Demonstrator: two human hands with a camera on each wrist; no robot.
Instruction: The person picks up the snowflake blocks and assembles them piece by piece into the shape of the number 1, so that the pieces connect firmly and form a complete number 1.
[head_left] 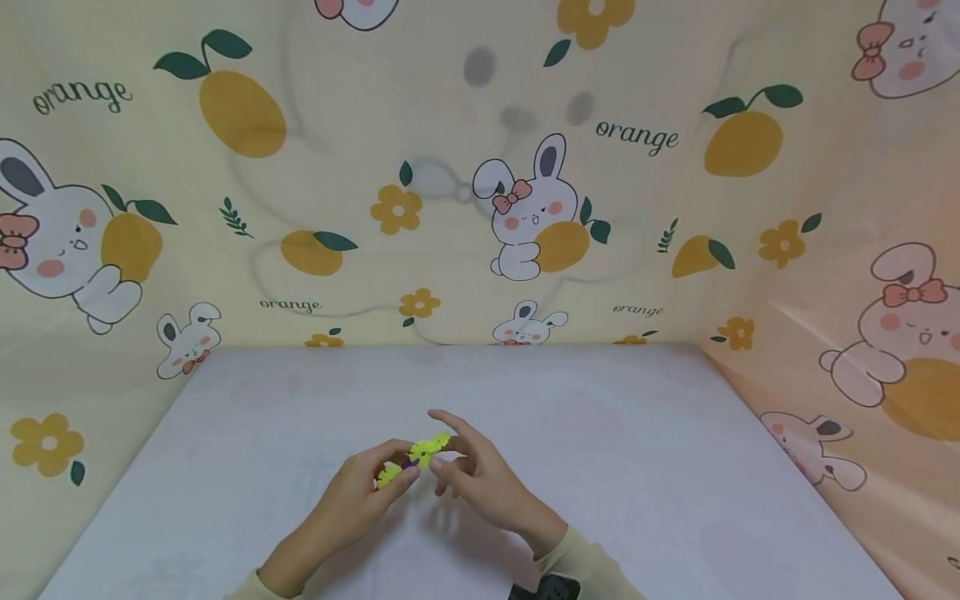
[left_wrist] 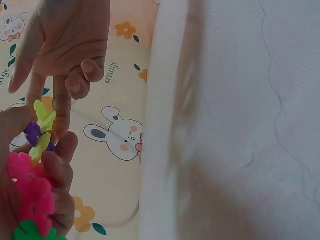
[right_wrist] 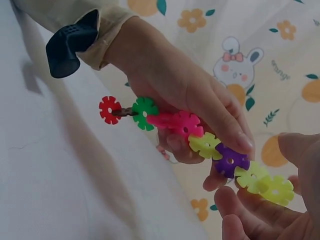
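A chain of interlocking plastic snowflake discs (right_wrist: 231, 161) runs through my left hand (head_left: 363, 483); red, brown, green, pink, yellow and purple discs show in the right wrist view. My left hand pinches the chain at the purple disc (left_wrist: 33, 134), and the pink discs (left_wrist: 30, 185) lie along its palm. Two joined yellow discs (head_left: 424, 452) stick out beyond the left fingertips. Around that end, my right hand (head_left: 487, 479) has its fingers spread, one of them raised. Its fingertips are right at the outer yellow disc (right_wrist: 277, 190), with the thumb apart from it in the right wrist view.
Below the hands is a white tabletop (head_left: 637, 467). A cream cloth (head_left: 450, 108) printed with rabbits, oranges and flowers rises behind and at both sides. A black device (head_left: 551, 587) sits on the right wrist.
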